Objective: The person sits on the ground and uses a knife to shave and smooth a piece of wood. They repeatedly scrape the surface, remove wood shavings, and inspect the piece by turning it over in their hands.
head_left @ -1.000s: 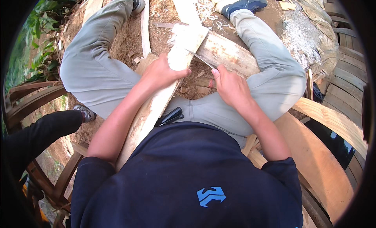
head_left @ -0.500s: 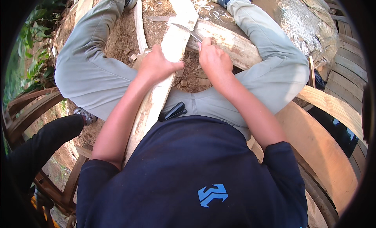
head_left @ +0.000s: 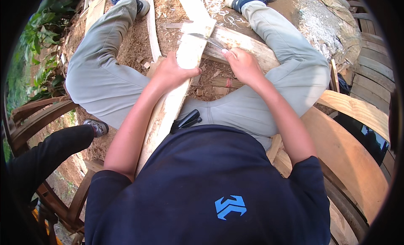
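Right fingers (head_left: pixel 235 55) mostly hide the handle of the knife (head_left: pixel 213 42).

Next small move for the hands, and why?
Probably a short stroke with the knife toward the plank's far end, the left hand staying put. The right hand holds the knife with its blade across the plank, beyond the left hand, which grips the plank nearer the body; stroking outward should lead the blade away from it.
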Available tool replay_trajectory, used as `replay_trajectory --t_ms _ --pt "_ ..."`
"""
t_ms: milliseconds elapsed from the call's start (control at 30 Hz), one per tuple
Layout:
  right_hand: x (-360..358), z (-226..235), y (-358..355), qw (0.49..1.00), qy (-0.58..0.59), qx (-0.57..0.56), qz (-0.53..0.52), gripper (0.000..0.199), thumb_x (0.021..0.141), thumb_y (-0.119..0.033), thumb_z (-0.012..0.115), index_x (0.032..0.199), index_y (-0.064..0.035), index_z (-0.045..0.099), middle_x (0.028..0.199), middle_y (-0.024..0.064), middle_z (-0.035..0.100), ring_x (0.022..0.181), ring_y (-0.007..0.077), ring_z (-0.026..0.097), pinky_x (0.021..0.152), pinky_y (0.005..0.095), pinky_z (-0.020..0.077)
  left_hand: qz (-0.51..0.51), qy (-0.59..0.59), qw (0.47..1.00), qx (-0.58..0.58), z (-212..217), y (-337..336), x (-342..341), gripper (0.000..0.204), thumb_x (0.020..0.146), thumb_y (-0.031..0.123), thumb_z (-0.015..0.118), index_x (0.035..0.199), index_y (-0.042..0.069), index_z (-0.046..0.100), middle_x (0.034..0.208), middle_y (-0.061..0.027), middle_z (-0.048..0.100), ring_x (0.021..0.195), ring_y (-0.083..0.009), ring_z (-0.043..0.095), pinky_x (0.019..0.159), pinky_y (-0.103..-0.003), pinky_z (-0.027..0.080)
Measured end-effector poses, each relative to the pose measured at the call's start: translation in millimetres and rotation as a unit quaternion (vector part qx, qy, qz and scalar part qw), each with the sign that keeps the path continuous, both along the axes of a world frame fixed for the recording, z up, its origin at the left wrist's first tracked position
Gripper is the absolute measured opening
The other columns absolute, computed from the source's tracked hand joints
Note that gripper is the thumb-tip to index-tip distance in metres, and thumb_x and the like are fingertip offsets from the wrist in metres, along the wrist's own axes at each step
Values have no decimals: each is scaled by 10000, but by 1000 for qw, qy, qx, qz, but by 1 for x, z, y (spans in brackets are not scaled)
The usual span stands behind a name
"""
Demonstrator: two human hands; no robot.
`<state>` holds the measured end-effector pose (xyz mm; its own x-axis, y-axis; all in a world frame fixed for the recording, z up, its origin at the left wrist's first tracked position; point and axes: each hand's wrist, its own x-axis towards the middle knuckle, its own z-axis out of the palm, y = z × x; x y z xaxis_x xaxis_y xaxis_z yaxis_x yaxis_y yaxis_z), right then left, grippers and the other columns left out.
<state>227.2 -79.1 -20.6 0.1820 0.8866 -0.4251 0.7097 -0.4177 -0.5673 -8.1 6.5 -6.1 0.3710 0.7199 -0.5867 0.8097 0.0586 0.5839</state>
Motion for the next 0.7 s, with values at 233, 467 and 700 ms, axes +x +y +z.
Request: replay_trajectory --t_ms 233,467,700 --pt "-11 1 -18 987 -160 9 28 444 1065 -391 465 978 23 600 735 224 706 688 385 728 687 519 575 -31 49 998 11 -1 -6 4 942 666 456 841 1276 -164 480 1160 -346 671 1097 -402 687 954 -406 541" --pt "-27 -18 30 982 -189 -12 -9 471 1071 -391 451 981 43 609 860 272 721 880 432 730 771 523 582 -11 43 999 7 -5 8 7 892 668 454 833 1244 -154 527 1141 -332 683 1068 -403 697 967 -407 534" --pt "9 -40 85 980 -200 -12 3 588 1088 -441 356 1087 62 661 1058 294 716 1029 431 702 928 524 535 -18 -38 999 -12 -8 7 2 778 698 451 829 1215 -88 611 1114 -246 702 1060 -316 682 945 -384 507"
